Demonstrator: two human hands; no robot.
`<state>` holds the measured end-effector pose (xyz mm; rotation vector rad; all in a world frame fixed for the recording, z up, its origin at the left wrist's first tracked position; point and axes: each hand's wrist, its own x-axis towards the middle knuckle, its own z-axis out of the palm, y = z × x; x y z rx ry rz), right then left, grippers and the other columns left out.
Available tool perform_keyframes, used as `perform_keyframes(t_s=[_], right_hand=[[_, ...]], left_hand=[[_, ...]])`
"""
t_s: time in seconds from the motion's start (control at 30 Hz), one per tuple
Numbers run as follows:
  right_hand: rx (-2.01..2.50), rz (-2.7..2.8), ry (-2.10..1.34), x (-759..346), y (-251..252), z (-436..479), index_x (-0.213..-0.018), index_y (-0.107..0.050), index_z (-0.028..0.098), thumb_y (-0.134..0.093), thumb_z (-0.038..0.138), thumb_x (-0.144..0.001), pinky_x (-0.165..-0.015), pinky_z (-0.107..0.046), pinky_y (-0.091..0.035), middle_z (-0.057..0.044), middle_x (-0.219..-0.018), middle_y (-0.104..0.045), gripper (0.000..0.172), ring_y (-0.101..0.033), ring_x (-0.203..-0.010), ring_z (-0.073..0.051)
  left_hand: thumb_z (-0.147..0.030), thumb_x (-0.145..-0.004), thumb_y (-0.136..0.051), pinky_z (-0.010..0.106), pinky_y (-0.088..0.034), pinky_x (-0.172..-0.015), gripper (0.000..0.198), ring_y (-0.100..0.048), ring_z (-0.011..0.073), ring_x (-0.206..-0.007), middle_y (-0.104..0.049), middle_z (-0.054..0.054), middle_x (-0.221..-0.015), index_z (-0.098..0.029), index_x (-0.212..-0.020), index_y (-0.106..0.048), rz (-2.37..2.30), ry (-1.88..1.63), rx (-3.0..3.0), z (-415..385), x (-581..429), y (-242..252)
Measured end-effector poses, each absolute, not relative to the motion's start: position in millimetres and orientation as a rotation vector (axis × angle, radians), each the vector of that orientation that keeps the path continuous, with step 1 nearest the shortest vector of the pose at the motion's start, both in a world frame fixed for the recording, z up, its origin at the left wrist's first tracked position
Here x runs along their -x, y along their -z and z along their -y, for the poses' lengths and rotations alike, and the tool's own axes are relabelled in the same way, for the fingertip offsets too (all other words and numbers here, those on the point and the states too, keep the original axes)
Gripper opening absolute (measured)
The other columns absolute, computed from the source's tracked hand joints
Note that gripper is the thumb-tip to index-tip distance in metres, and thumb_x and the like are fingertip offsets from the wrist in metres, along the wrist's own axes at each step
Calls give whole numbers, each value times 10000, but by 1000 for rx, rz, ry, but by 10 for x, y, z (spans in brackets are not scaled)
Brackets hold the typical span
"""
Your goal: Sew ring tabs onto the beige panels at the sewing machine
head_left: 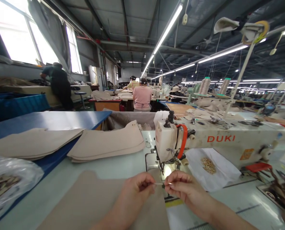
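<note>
In front of the sewing machine (171,137), my left hand (138,193) and my right hand (186,190) face each other. A short, thin pale strip (159,183) runs between their pinched fingertips, too small to name exactly. Something small and shiny shows at the right fingertips. Beneath my left hand and forearm lies a beige fabric panel (84,198), flat on the table and reaching toward the machine's needle area. The machine's lamp glows just behind my right fingers.
Stacked beige panels (106,145) lie behind the loose one, beside another stack (34,142). A plastic bag (15,182) with brownish pieces is at left. White cloth (214,179) under the machine arm carries small gold-coloured parts (208,165). Other people work farther back.
</note>
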<state>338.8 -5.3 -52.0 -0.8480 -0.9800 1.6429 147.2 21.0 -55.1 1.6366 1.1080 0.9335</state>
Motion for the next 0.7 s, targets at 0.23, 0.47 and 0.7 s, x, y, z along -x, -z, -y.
perform_keyframes(t_s=[0.23, 0.47, 0.7], right_hand=[[850, 951, -1620, -3373, 522, 26, -747, -729, 145, -798, 252, -616, -766, -276, -494, -46, -776, -699, 182, -650, -725, -141], [1009, 1091, -1415, -3342, 613, -11, -749, -705, 178, -852, 405, -545, -718, -296, -498, -50, -780, -712, 338, -651, -732, -175], [1069, 1207, -1339, -3331, 668, -44, -766, -737, 180, -821, 473, -573, -732, -320, -490, -58, -760, -707, 361, -645, -739, -206]], left_hand=[[-266, -674, -604, 227, -381, -556, 95, -512, 137, -581, -582, -22, -580, -177, -642, -610, -1104, -949, -1598, -212, -1478, 525], [-268, -665, -602, 226, -377, -554, 101, -508, 136, -577, -576, -22, -577, -168, -649, -605, -1078, -953, -1572, -227, -1474, 575], [-239, -677, -599, 223, -377, -548, 83, -515, 135, -567, -588, -16, -569, -169, -636, -620, -1091, -967, -1606, -220, -1493, 575]])
